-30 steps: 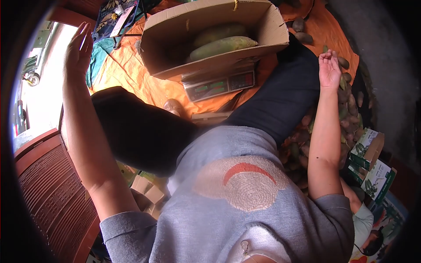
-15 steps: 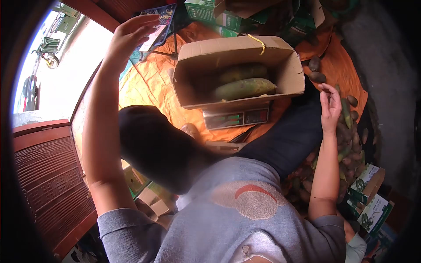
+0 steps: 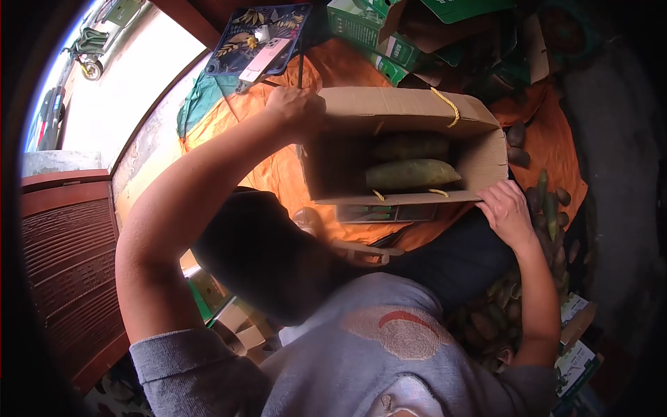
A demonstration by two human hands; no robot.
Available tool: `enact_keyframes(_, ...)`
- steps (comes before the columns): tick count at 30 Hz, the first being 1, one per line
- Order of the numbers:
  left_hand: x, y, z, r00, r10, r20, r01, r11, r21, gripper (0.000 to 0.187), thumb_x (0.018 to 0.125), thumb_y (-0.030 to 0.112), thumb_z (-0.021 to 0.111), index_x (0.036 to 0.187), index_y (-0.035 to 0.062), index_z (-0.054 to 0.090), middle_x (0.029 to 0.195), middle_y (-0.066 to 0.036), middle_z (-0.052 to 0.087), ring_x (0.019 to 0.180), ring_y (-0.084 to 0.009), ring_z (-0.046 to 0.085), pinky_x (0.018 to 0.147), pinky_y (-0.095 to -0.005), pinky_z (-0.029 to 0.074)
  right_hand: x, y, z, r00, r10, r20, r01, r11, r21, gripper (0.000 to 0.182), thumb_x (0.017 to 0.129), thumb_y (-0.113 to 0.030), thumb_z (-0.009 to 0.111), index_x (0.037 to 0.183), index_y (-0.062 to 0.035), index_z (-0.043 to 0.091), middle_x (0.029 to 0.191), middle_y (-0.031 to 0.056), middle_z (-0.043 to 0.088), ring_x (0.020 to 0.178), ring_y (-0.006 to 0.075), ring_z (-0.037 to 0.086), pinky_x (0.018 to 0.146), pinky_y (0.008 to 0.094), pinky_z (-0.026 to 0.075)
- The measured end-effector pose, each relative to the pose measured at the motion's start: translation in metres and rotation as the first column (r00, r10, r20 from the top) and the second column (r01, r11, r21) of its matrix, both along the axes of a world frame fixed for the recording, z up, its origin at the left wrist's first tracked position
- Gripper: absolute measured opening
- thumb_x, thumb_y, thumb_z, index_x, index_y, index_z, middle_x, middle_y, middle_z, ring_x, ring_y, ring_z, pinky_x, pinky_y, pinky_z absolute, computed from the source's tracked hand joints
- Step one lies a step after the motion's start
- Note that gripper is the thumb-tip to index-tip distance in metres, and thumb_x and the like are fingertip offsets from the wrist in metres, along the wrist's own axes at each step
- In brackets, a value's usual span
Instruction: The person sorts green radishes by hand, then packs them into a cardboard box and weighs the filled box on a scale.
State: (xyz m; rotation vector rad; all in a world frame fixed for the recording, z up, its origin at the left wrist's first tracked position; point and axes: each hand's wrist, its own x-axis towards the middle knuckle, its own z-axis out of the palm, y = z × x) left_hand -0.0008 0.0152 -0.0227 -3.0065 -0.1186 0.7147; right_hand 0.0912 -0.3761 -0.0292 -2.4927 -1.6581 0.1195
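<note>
An orange tarp [image 3: 278,167] covers the floor, and in its middle a cardboard box [image 3: 486,149] sits on top of a weighing scale [image 3: 385,213], open side up. Green printed cartons [image 3: 368,31] are stacked behind it, and a heap of loose fruit [image 3: 552,208] lies to the person's right. Inside the box lie two long green fruits [image 3: 410,174], side by side. The left hand [image 3: 295,108] is clenched over the box's far left corner, fingers wrapped around the edge. The right hand [image 3: 506,208] grips the near right corner, fingers curled under the rim. A phone [image 3: 264,59] rests on a dark patterned board beyond the box.
</note>
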Motion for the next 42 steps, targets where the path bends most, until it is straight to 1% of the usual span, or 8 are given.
enact_keyframes(5, -0.017, 0.03, -0.033, 0.981, 0.18, -0.067, -0.19, 0.855, -0.483, 0.039, 0.087, 0.039, 0.057, 0.103, 0.0047, 0.065, 0.094, -0.017, 0.067, 0.09, -0.0307, 0.064, 0.081, -0.038, 0.05, 0.009, 0.01, -0.007, 0.998, 0.055, -0.009, -0.056, 0.995, -0.089, 0.018, 0.062, -0.004, 0.069, 0.078, -0.0028, 0.061, 0.071, 0.0084, 0.056, 0.073, 0.0267, 0.056, 0.068, 0.0374, 0.045)
enact_keyframes(10, -0.028, 0.041, -0.069, 0.954, 0.268, 0.132, -0.079, 0.654, -0.753, 0.027, 0.086, 0.028, 0.061, 0.093, 0.0019, 0.065, 0.074, -0.011, 0.065, 0.069, -0.0207, 0.063, 0.066, -0.0315, 0.05, 0.017, 0.018, -0.013, 0.995, 0.084, -0.056, -0.093, 0.981, -0.172, 0.015, 0.062, -0.003, 0.067, 0.075, -0.004, 0.061, 0.068, 0.0091, 0.056, 0.071, 0.0278, 0.057, 0.066, 0.0386, 0.046)
enact_keyframes(13, -0.029, 0.034, -0.055, 0.915, 0.4, -0.05, -0.216, 0.38, -0.9, 0.029, 0.084, 0.028, 0.065, 0.083, -0.0005, 0.066, 0.069, -0.014, 0.063, 0.065, -0.0237, 0.063, 0.063, -0.0322, 0.05, 0.021, 0.022, -0.017, 0.992, 0.107, -0.071, -0.121, 0.968, -0.222, 0.014, 0.061, -0.002, 0.066, 0.073, -0.0044, 0.06, 0.067, 0.0094, 0.058, 0.069, 0.0283, 0.058, 0.064, 0.0392, 0.048)
enact_keyframes(17, -0.024, 0.03, -0.079, 0.857, 0.475, 0.201, -0.11, 0.55, -0.828, 0.026, 0.076, 0.029, 0.073, 0.076, 0.0035, 0.069, 0.069, -0.017, 0.063, 0.068, -0.0317, 0.063, 0.064, -0.0398, 0.049, 0.023, 0.029, -0.013, 0.988, 0.124, -0.089, -0.144, 0.951, -0.272, 0.013, 0.06, -0.001, 0.066, 0.069, -0.0052, 0.057, 0.067, 0.0086, 0.059, 0.068, 0.0275, 0.059, 0.061, 0.0402, 0.048)
enact_keyframes(20, -0.029, 0.031, -0.085, 0.838, 0.47, 0.277, -0.061, 0.585, -0.809, 0.025, 0.079, 0.027, 0.069, 0.092, 0.0058, 0.069, 0.08, -0.017, 0.065, 0.077, -0.0324, 0.063, 0.071, -0.0371, 0.05, 0.021, 0.048, 0.001, 0.986, 0.143, -0.088, -0.164, 0.929, -0.331, 0.013, 0.059, -0.002, 0.065, 0.067, -0.0062, 0.055, 0.065, 0.0078, 0.059, 0.068, 0.0266, 0.06, 0.06, 0.0404, 0.047)
enact_keyframes(31, -0.107, 0.131, -0.07, 0.61, 0.727, 0.317, -0.076, 0.451, -0.889, 0.019, 0.076, 0.016, 0.072, 0.092, 0.0066, 0.07, 0.08, -0.017, 0.067, 0.075, -0.0277, 0.066, 0.069, -0.0343, 0.052, -0.006, 0.185, 0.061, 0.922, 0.374, -0.097, -0.381, 0.841, -0.384, 0.013, 0.06, -0.003, 0.062, 0.064, -0.0065, 0.05, 0.061, 0.0072, 0.057, 0.065, 0.028, 0.058, 0.055, 0.042, 0.045)
enact_keyframes(34, -0.158, 0.177, -0.079, 0.527, 0.754, 0.393, -0.091, 0.509, -0.856, 0.019, 0.077, 0.014, 0.071, 0.094, 0.0041, 0.07, 0.081, -0.015, 0.068, 0.074, -0.0225, 0.067, 0.07, -0.0321, 0.052, -0.023, 0.242, 0.047, 0.853, 0.513, -0.096, -0.513, 0.791, -0.333, 0.011, 0.06, -0.004, 0.062, 0.064, -0.0064, 0.052, 0.062, 0.0084, 0.058, 0.063, 0.0282, 0.059, 0.053, 0.0408, 0.045)
enact_keyframes(42, -0.35, 0.246, -0.07, 0.187, 0.937, 0.296, -0.294, 0.341, -0.893, 0.019, 0.082, 0.013, 0.069, 0.098, 0.0024, 0.069, 0.088, -0.002, 0.07, 0.079, -0.0071, 0.06, 0.075, -0.0259, 0.049, -0.106, 0.41, -0.022, 0.64, 0.764, -0.075, -0.757, 0.612, -0.23, 0.006, 0.067, -0.01, 0.062, 0.063, -0.0076, 0.059, 0.063, 0.0114, 0.062, 0.063, 0.0298, 0.063, 0.054, 0.0414, 0.048)
